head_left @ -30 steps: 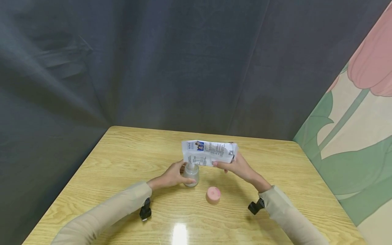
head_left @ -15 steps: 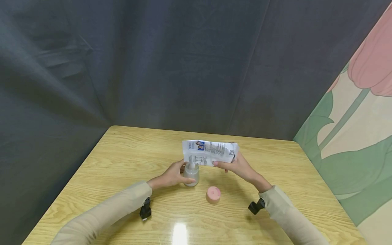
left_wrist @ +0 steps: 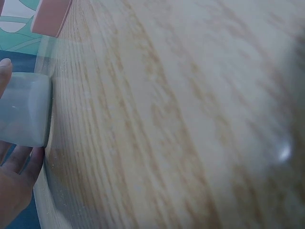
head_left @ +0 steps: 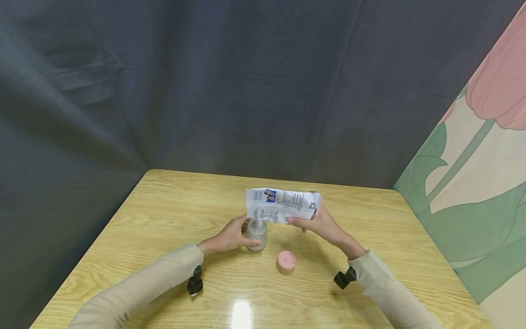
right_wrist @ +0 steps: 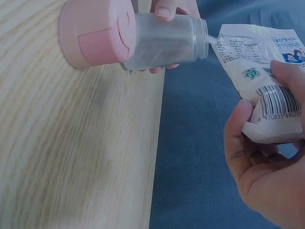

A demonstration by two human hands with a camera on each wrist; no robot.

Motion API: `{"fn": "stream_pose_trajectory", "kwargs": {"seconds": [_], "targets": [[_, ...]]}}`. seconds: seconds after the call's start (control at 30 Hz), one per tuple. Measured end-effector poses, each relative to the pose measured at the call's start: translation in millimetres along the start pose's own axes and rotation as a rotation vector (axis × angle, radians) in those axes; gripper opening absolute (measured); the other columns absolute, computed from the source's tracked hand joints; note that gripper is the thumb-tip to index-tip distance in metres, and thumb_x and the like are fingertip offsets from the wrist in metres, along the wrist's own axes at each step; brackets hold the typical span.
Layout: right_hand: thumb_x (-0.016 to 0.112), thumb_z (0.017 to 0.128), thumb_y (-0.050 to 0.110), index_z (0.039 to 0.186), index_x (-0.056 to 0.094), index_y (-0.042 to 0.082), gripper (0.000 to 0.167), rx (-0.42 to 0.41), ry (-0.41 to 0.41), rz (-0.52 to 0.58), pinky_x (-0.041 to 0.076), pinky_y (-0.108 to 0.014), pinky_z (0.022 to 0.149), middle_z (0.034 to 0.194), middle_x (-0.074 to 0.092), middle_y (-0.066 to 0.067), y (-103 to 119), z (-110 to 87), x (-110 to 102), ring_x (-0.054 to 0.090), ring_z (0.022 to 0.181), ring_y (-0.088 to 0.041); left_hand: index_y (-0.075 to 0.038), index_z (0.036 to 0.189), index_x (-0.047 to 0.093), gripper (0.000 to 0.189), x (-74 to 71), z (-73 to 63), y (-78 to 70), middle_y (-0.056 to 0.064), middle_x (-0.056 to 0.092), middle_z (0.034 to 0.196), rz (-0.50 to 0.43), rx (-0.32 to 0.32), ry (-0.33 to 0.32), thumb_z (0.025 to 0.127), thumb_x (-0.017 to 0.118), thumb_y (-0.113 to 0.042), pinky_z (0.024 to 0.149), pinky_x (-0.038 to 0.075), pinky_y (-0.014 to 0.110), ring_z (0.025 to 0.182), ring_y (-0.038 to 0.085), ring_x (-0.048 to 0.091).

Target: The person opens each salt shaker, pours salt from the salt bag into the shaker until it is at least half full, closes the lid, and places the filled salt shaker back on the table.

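A clear glass jar [head_left: 257, 233] stands upright on the table, and my left hand [head_left: 231, 236] holds it round the side with thumb and fingers. My right hand [head_left: 322, 227] grips the right end of a white printed bag [head_left: 281, 204], tipped on its side above the jar. From the bag's lower left corner a thin white stream [right_wrist: 212, 40] runs into the jar's mouth, as the right wrist view shows. A barcode is printed near the gripped end. In front of the jar, to its right, sits a round pink lid [head_left: 286, 262], untouched.
The wooden table [head_left: 172, 205] reaches back to a dark curtain [head_left: 255, 91]. A flowered wall hanging [head_left: 472, 183] is on the right. A black wrist camera [head_left: 195, 281] sits under the left cuff, another wrist camera [head_left: 344, 278] under the right.
The bag has shifted very slightly to the right along with my right hand. My left hand, the jar and the lid stay put.
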State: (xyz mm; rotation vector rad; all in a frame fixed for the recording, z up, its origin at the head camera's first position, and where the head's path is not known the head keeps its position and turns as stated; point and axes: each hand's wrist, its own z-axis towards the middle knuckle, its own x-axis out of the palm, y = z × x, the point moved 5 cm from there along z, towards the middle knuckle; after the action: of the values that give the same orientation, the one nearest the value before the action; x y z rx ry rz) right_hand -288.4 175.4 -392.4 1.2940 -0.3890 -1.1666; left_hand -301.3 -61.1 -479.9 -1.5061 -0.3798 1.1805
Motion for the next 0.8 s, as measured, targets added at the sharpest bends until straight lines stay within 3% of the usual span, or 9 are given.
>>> {"fn": "stream_pose_trajectory", "kwargs": {"seconds": [0.3, 0.57, 0.8], "targets": [[0.071, 0.089, -0.003, 0.133, 0.058, 0.009, 0.048, -0.017, -0.004, 0.010, 0.051, -0.032, 0.048, 0.117, 0.069, -0.012, -0.8, 0.1, -0.7, 0.060, 0.073, -0.020, -0.005, 0.149, 0.038, 0.082, 1.2, 0.2, -0.9, 0.014, 0.059, 0.131, 0.009, 0.004, -0.022, 0.082, 0.084, -0.017, 0.095, 0.051, 0.042, 0.114, 0.030, 0.060], [0.072, 0.088, -0.002, 0.130, 0.059, 0.009, 0.045, -0.020, -0.006, -0.025, 0.050, -0.031, 0.046, 0.113, 0.071, -0.010, 0.8, 0.3, -1.8, 0.062, 0.073, -0.020, 0.003, 0.146, 0.040, 0.077, -4.4, -11.3, -40.4, 0.018, 0.059, 0.129, -0.001, 0.019, -0.009, 0.082, 0.081, -0.008, 0.094, 0.051, 0.044, 0.113, 0.033, 0.060], [0.072, 0.087, -0.005, 0.126, 0.055, 0.003, 0.044, 0.006, -0.010, -0.024, 0.049, -0.027, 0.048, 0.115, 0.069, -0.016, 20.9, -1.4, 2.4, 0.062, 0.074, -0.019, 0.003, 0.146, 0.040, 0.077, -4.4, -11.4, -40.8, 0.019, 0.059, 0.130, -0.014, 0.030, -0.014, 0.082, 0.082, -0.008, 0.095, 0.050, 0.046, 0.114, 0.034, 0.060]]}}
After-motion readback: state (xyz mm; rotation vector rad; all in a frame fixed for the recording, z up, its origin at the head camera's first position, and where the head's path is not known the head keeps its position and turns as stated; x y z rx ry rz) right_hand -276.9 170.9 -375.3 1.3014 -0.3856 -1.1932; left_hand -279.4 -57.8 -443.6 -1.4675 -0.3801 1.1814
